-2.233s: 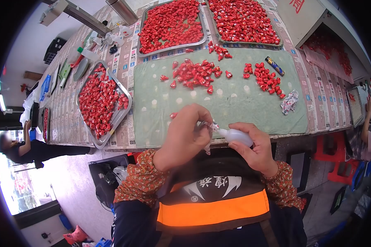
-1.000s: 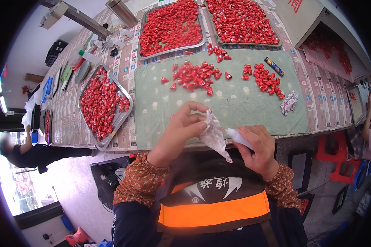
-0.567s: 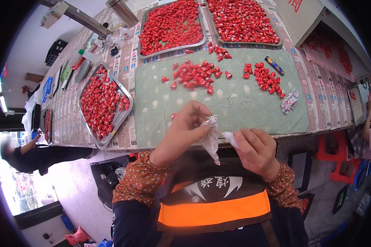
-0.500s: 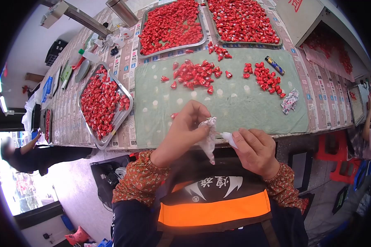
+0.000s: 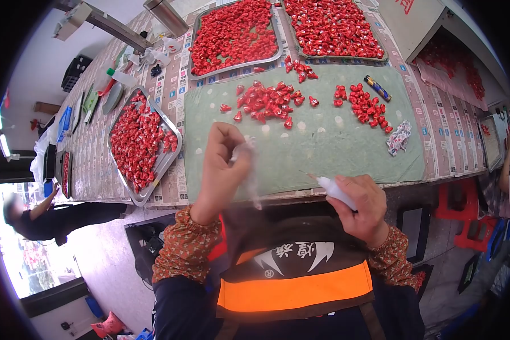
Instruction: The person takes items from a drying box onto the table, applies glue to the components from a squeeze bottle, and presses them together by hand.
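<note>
My left hand (image 5: 224, 167) is raised over the front of the green cloth mat (image 5: 294, 153), pinching a crumpled white cloth (image 5: 250, 170) that hangs down, smeared by motion. My right hand (image 5: 365, 207), near the table's front edge, is wrapped round a small white squeeze bottle (image 5: 335, 191). The bottle's thin needle tip points up and left. Beyond my hands, small shiny red pieces (image 5: 266, 101) lie in a loose heap on the mat. A second, smaller group of red pieces (image 5: 368, 106) is to the right.
Metal trays full of red pieces stand at the left (image 5: 175, 147) and at the back. A blue and yellow tube (image 5: 378, 88) and a crumpled patterned cloth (image 5: 399, 137) lie on the mat's right side. A person (image 5: 39, 218) is at the far left.
My left hand has moved left and up with the white cloth, away from the bottle. My right hand has shifted slightly right, and the bottle's needle tip is now bare.
</note>
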Demonstrator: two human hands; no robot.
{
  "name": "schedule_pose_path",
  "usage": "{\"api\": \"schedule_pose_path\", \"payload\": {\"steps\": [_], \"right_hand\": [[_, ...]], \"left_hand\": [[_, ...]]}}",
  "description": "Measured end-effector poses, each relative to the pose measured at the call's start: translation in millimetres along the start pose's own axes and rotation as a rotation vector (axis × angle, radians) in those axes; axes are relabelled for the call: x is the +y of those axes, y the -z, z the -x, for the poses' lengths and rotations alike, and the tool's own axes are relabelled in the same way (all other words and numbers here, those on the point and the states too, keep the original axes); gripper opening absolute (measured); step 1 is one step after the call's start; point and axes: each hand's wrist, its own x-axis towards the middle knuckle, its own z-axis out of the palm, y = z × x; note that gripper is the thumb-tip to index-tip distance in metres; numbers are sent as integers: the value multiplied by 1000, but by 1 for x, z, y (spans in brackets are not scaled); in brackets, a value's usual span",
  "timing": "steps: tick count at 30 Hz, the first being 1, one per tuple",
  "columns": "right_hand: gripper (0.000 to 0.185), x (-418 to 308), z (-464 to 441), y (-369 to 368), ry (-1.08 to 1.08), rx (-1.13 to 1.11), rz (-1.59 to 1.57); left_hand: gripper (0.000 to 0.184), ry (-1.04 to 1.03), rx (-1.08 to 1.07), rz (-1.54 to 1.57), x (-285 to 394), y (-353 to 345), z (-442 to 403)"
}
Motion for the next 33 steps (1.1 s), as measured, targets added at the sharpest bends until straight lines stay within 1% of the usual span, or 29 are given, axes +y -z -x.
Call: {"api": "schedule_pose_path", "payload": {"steps": [1, 3, 4, 6, 7, 9, 10, 12, 14, 15, 16, 20, 22, 23, 24, 26, 27, 29, 30, 32, 33], "right_hand": [[44, 0, 1, 0, 0, 1, 1], [41, 0, 4, 0, -164, 12, -153], [41, 1, 6, -1, -161, 13, -151], [37, 1, 12, -3, -387, -3, -363], [37, 0, 11, -2, -385, -1, -359], [33, -3, 8, 0, -937, -32, -1020], [33, -2, 8, 1, -933, -30, -1015], [33, 2, 9, 0, -1011, -42, -1215], [33, 5, 11, -1, -1026, -33, -1258], [33, 6, 12, -2, -1043, -24, -1305], [33, 6, 12, -3, -1039, -26, -1304], [32, 7, 14, -5, -1027, 9, -1308], [31, 7, 14, -6, -1011, 9, -1324], [31, 6, 14, -5, -1001, 13, -1277], [31, 6, 14, -4, -991, 18, -1230], [32, 6, 14, -2, -972, 0, -1197], [32, 6, 14, -2, -957, 3, -1156], [33, 7, 13, -1, -950, -6, -1144], [34, 7, 13, -2, -945, -4, -1124], [34, 8, 13, -3, -943, -9, -1122], [34, 8, 12, -4, -939, -11, -1115]], "left_hand": [[22, -1, 10, 29, 1, 3, -1], [21, 34, -25, 78, -1, 4, -1], [21, 69, -58, 127, -2, 4, 0], [19, 93, -88, 157, -5, 0, -1], [18, 121, -119, 187, -7, -3, -1], [17, 129, -134, 192, -9, -9, -2], [15, 140, -147, 195, -11, -11, -3], [15, 144, -177, 179, -16, -14, -6], [16, 150, -204, 159, -23, -17, -10], [15, 119, -204, 150, -28, -20, -12], [15, 89, -203, 142, -32, -23, -14], [16, 75, -206, 64, -39, -37, -22], [18, -9, -186, -130, -39, -44, -24], [21, -53, -142, -248, -39, -46, -25], [21, -50, -125, -252, -38, -48, -25], [23, -369, 31, -537, -34, -49, -25], [23, -364, 40, -543, -32, -46, -24], [24, -508, -116, -824, -31, -40, -18], [24, -502, -115, -828, -31, -40, -13], [23, -526, -151, -1010, -30, -42, -1], [23, -524, -153, -1012, -31, -41, 1]]}}
